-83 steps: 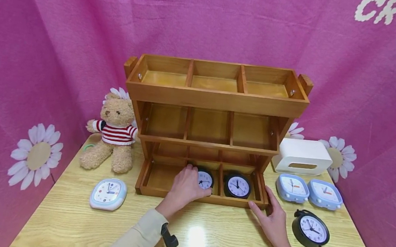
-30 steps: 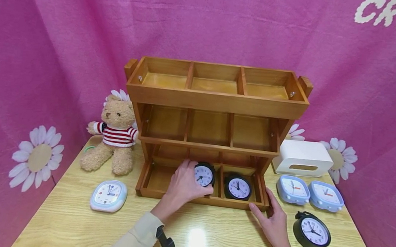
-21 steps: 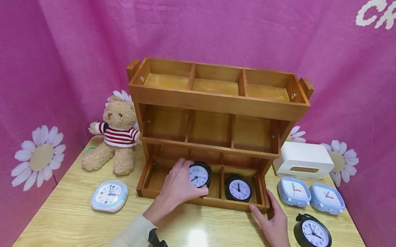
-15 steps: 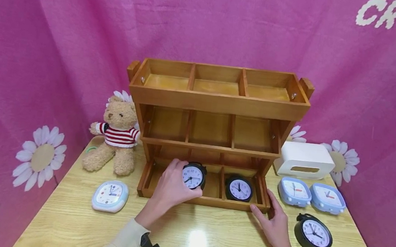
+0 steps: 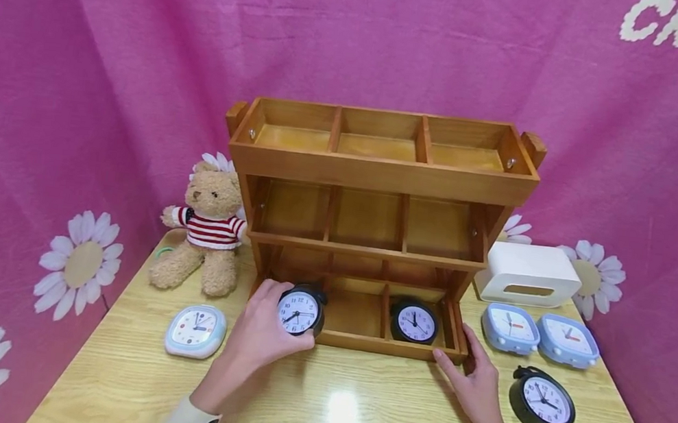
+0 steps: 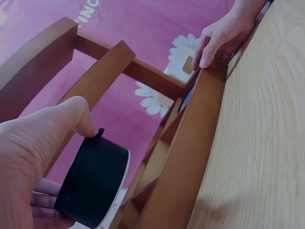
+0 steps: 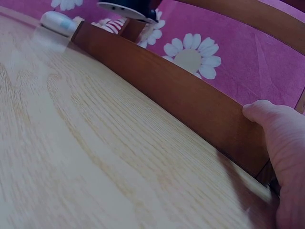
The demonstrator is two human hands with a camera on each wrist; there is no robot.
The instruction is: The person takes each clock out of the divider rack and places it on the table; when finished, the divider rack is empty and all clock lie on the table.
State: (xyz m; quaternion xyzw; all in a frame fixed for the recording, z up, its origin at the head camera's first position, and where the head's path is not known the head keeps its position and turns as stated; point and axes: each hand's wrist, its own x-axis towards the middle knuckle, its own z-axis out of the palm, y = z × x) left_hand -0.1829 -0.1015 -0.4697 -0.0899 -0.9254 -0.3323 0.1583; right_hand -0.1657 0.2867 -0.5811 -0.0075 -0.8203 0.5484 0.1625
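My left hand (image 5: 261, 327) grips a round black alarm clock (image 5: 299, 312) with a white dial, thumb low on the near side and fingers around its left. The clock is raised in front of the left compartment of the bottom tier; in the left wrist view its black casing (image 6: 95, 179) shows above the front board. My right hand (image 5: 473, 381) holds the bottom tier's right front corner on the wooden three-tier shelf (image 5: 380, 174), with the thumb (image 7: 259, 110) on the front board's upper edge. Another black alarm clock (image 5: 414, 321) sits in the bottom right compartment.
Two blue clocks (image 5: 509, 328) and a black alarm clock (image 5: 542, 402) lie to the shelf's right, before a white box (image 5: 531, 270) with a slot. Left of it are a teddy bear (image 5: 210, 225) and a pale blue-and-white clock (image 5: 196, 331). A pink cloth hangs behind.
My left hand has lifted the black alarm clock out of the bottom middle compartment and carried it left to the left one. My right hand has stayed at the shelf corner.
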